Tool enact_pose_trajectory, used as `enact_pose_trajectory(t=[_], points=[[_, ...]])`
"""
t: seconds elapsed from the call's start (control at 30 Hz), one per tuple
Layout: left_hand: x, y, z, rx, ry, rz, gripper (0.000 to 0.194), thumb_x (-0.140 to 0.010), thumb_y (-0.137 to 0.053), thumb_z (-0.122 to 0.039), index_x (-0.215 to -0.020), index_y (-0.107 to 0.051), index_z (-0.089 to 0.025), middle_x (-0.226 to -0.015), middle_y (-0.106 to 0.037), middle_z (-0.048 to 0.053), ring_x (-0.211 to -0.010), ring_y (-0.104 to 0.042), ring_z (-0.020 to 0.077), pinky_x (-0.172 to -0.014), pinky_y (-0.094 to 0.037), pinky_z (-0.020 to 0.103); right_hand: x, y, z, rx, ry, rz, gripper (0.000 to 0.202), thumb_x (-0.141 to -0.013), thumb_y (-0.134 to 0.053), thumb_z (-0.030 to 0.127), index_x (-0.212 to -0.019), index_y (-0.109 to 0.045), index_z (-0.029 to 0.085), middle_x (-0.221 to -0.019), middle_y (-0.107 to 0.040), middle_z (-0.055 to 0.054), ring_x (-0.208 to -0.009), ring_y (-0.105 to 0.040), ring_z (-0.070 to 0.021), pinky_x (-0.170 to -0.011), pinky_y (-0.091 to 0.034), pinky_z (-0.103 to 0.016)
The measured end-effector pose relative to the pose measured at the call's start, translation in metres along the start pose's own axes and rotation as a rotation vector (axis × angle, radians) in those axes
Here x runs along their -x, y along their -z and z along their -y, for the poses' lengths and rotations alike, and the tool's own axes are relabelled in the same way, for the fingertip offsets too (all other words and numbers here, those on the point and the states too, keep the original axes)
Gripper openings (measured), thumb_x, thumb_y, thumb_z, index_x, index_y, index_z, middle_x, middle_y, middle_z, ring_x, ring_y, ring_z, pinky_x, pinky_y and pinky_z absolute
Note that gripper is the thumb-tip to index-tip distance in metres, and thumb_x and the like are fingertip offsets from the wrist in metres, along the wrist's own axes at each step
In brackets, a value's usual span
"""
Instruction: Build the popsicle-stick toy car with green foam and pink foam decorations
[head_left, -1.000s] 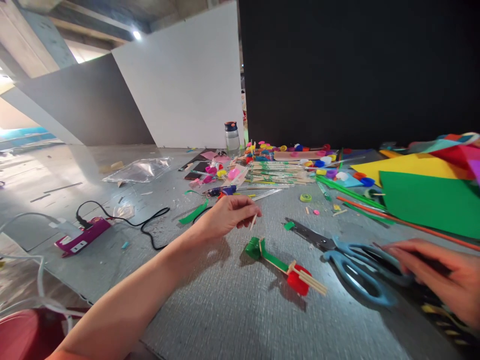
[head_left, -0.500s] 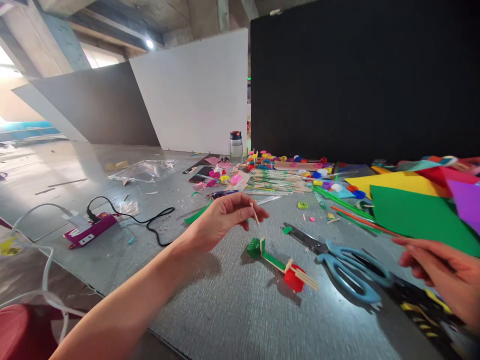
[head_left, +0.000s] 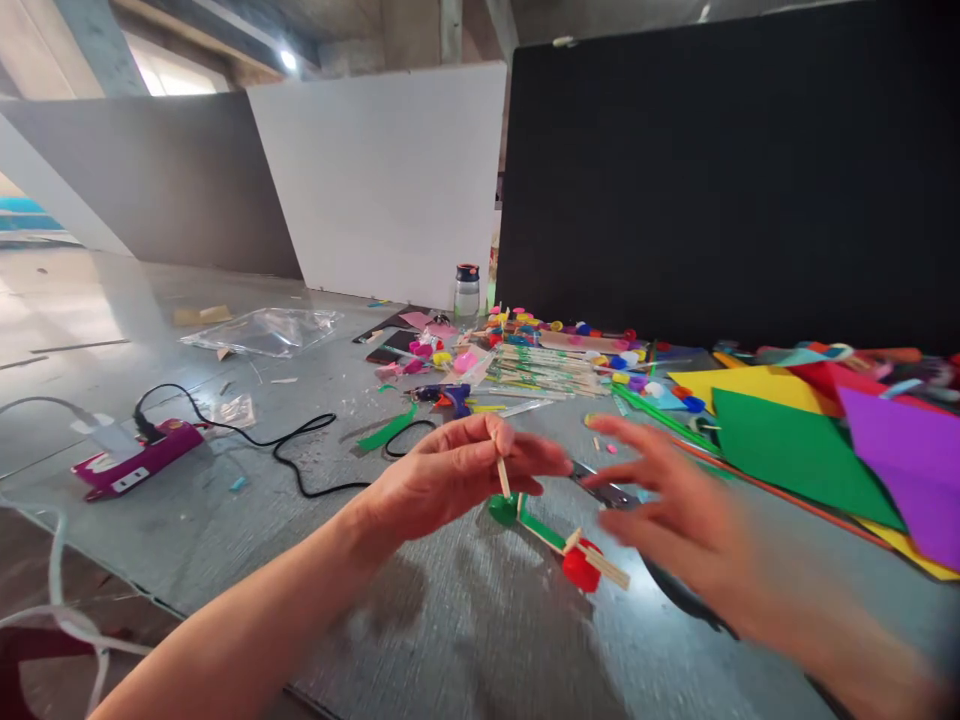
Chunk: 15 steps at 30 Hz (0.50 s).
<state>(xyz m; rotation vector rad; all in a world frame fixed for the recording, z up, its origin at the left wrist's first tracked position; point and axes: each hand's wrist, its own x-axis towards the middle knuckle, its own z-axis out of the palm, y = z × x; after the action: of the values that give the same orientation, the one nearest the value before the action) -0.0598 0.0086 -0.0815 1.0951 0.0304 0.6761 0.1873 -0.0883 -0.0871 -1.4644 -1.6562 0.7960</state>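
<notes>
Between thumb and fingers, my left hand (head_left: 457,470) pinches a short wooden stick (head_left: 502,474), pointing down. Just beneath it on the table lies a small craft model made of a green strip (head_left: 543,530), a green cap (head_left: 502,510) at one end, a red cap (head_left: 582,568) at the other and wooden sticks (head_left: 606,566) jutting out past the red cap. My right hand (head_left: 667,510), smeared by motion, has its fingers spread and holds nothing that I can see. Scissors (head_left: 604,487) lie behind it, largely hidden by the hand.
A purple power strip (head_left: 139,462) with a black cord lies at left. A glue gun (head_left: 446,396) rests beyond my left hand. Bundled wooden sticks (head_left: 547,368), a bottle (head_left: 466,292) and colourful caps are farther back. Green felt sheet (head_left: 799,452) and purple sheet (head_left: 904,450) lie right.
My right hand has swung left from the table's right side, over the scissors and close to my left hand. My left hand still pinches the stick. The view has shifted slightly.
</notes>
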Motion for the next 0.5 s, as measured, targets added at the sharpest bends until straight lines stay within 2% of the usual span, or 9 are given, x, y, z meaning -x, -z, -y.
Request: enact_pose_trajectory(t=[0.03,0.1,0.13,0.2,0.27,0.3,0.37,0.43,0.5], points=[[0.001,-0.002,0.001,0.009,0.011,0.024,0.009,-0.093,-0.067,-0.029,-0.091,-0.067,-0.020,-0.116,-0.074,0.008,-0.116,-0.067,0.0245,-0.097,-0.050,0.035,-0.009,-0.018,0.018,-0.110,0.033,0.124,0.071,-0.089,-0.066,0.045,-0.151,-0.032,0.041,-0.119,-0.067,-0.006,-0.067,-0.069,-0.0200,-0.058,-0.059,-0.035],[0.004,-0.004,0.001,0.017,0.008,0.048,0.009,-0.093,-0.066,-0.029,-0.092,-0.067,-0.020,-0.112,-0.074,0.009,-0.112,-0.069,0.0257,-0.097,-0.051,0.039,-0.023,-0.044,0.042,-0.025,0.126,0.281,0.039,-0.094,-0.054,0.031,-0.133,-0.057,0.031,-0.093,-0.071,-0.002,-0.062,-0.063,-0.0165,-0.054,-0.052,-0.027],[0.004,-0.003,0.000,0.020,-0.012,0.039,0.009,-0.094,-0.065,-0.028,-0.093,-0.067,-0.019,-0.109,-0.074,0.008,-0.110,-0.069,0.0253,-0.098,-0.051,0.040,-0.029,-0.050,0.049,0.029,0.149,0.268,0.025,-0.096,-0.051,0.029,-0.113,-0.068,0.028,-0.083,-0.070,-0.001,-0.064,-0.062,-0.0165,-0.057,-0.050,-0.027],[0.005,0.001,-0.002,0.021,-0.082,-0.033,0.008,-0.095,-0.063,-0.026,-0.094,-0.067,-0.019,-0.104,-0.075,0.006,-0.104,-0.071,0.0223,-0.099,-0.050,0.040,-0.039,-0.046,0.051,0.219,0.213,0.152,0.025,-0.097,-0.051,0.033,-0.088,-0.072,0.025,-0.071,-0.066,0.000,-0.064,-0.061,-0.0163,-0.060,-0.047,-0.026],[0.003,0.008,-0.003,-0.008,-0.152,-0.169,0.007,-0.095,-0.063,-0.025,-0.093,-0.066,-0.019,-0.098,-0.076,0.004,-0.099,-0.072,0.0189,-0.101,-0.049,0.037,-0.048,-0.023,0.044,0.340,0.222,-0.003,0.026,-0.096,-0.053,0.037,-0.086,-0.073,0.025,-0.063,-0.060,0.002,-0.055,-0.055,-0.0145,-0.052,-0.040,-0.025],[0.002,0.013,-0.003,-0.050,-0.173,-0.253,0.007,-0.095,-0.063,-0.025,-0.092,-0.065,-0.019,-0.097,-0.076,0.003,-0.098,-0.071,0.0179,-0.100,-0.049,0.036,-0.054,-0.007,0.038,0.376,0.209,-0.131,0.028,-0.096,-0.051,0.041,-0.089,-0.073,0.025,-0.056,-0.052,0.003,-0.046,-0.045,-0.0126,-0.044,-0.031,-0.025],[-0.002,0.024,-0.001,-0.185,-0.209,-0.436,0.009,-0.092,-0.067,-0.026,-0.088,-0.065,-0.019,-0.095,-0.077,0.003,-0.097,-0.070,0.0164,-0.095,-0.049,0.031,-0.067,0.031,0.022,0.428,0.158,-0.351,0.039,-0.102,-0.040,0.044,-0.095,-0.070,0.021,-0.054,-0.042,0.005,-0.041,-0.035,-0.0121,-0.040,-0.025,-0.026],[-0.006,0.034,0.003,-0.305,-0.248,-0.602,0.010,-0.088,-0.069,-0.026,-0.085,-0.064,-0.018,-0.095,-0.077,0.004,-0.096,-0.069,0.0148,-0.090,-0.048,0.026,-0.081,0.067,0.002,0.521,0.086,-0.544,0.047,-0.108,-0.030,0.045,-0.097,-0.066,0.017,-0.057,-0.042,0.004,-0.044,-0.037,-0.0123,-0.042,-0.029,-0.025],[-0.009,0.041,0.006,-0.335,-0.275,-0.701,0.011,-0.086,-0.070,-0.025,-0.083,-0.063,-0.017,-0.095,-0.076,0.004,-0.094,-0.069,0.0143,-0.090,-0.048,0.026,-0.091,0.097,-0.020,0.632,-0.014,-0.583,0.046,-0.111,-0.029,0.043,-0.097,-0.064,0.017,-0.067,-0.054,0.001,-0.050,-0.047,-0.0116,-0.047,-0.040,-0.023]])
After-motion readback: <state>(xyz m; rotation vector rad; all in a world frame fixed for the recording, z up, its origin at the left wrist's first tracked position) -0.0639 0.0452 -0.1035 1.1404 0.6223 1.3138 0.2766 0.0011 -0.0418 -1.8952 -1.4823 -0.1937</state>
